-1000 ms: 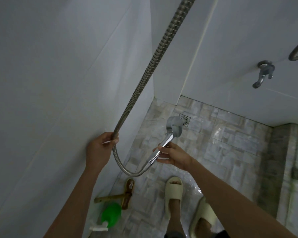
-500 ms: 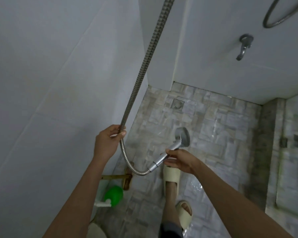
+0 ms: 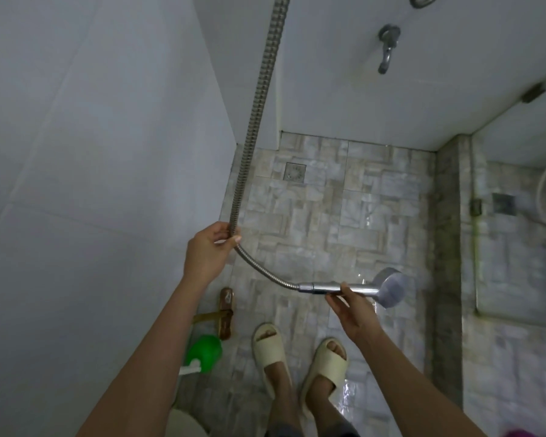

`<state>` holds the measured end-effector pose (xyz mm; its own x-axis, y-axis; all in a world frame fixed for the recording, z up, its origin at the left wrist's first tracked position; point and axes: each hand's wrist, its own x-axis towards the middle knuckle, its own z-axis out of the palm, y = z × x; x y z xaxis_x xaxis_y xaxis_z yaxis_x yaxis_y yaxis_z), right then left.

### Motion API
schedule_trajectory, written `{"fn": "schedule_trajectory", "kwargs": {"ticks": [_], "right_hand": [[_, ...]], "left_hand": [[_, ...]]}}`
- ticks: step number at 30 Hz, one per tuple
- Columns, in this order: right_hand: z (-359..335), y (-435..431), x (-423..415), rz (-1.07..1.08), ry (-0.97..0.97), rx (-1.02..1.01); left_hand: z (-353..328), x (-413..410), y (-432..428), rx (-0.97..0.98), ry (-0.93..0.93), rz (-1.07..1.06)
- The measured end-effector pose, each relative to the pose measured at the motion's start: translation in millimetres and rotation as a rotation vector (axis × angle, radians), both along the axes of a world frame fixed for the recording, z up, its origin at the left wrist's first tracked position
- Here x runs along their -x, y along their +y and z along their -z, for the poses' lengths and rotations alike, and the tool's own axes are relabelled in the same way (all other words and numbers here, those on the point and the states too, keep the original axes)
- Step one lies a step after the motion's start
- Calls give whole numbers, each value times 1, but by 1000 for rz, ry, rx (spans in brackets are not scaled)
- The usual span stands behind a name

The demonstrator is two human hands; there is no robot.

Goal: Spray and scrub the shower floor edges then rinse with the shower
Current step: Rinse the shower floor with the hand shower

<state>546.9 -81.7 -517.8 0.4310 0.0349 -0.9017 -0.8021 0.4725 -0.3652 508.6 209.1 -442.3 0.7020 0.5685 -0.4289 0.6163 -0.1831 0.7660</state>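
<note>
Shows tiled floor (image 3: pixel 328 216), drain (image 3: pixel 294 171) at far corner. Nearer than drain, grips hose (image 3: pixel 256 121) in left hand (image 3: pixel 207 250), probably holding up slack. Grips shower head (image 3: pixel 391 287) by its handle in right hand (image 3: pixel 350 305), seemingly readying rinse; no spray visible. Brush (image 3: pixel 226 313) and bottle (image 3: pixel 204 348) near-left of drain, apparently set aside.

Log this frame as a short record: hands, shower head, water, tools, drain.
left hand: grips the hose
right hand: holds the shower head by its handle
water: no spray visible; floor glossy in patches
tools: brush and green spray bottle on the floor by the left wall
drain: near the far corner
</note>
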Motion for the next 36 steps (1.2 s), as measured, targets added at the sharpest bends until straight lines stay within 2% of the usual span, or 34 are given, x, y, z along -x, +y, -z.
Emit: {"fn": "schedule_trajectory", "kwargs": {"ticks": [5, 10, 18, 23, 25, 28, 36], "right_hand": [[-12, 12, -4, -148, -62, -100], [-28, 22, -24, -311, -91, -111], [-89, 6, -46, -290, -182, 155], [-173, -15, -69, -262, -395, 305], [-211, -21, -90, -266, -479, 344], [-259, -28, -130, -246, -581, 391], [-357, -76, -261, -216, -826, 565]], "left_hand": [[0, -6, 12, 17, 11, -25], [0, -12, 30, 53, 14, -62], [-23, -31, 10, 132, 83, -48], [-62, -64, -29, 222, 173, 93], [-90, -87, -48, 201, 170, 165], [-139, -136, -76, 164, 90, 228], [-270, -308, -149, 126, -268, 340]]}}
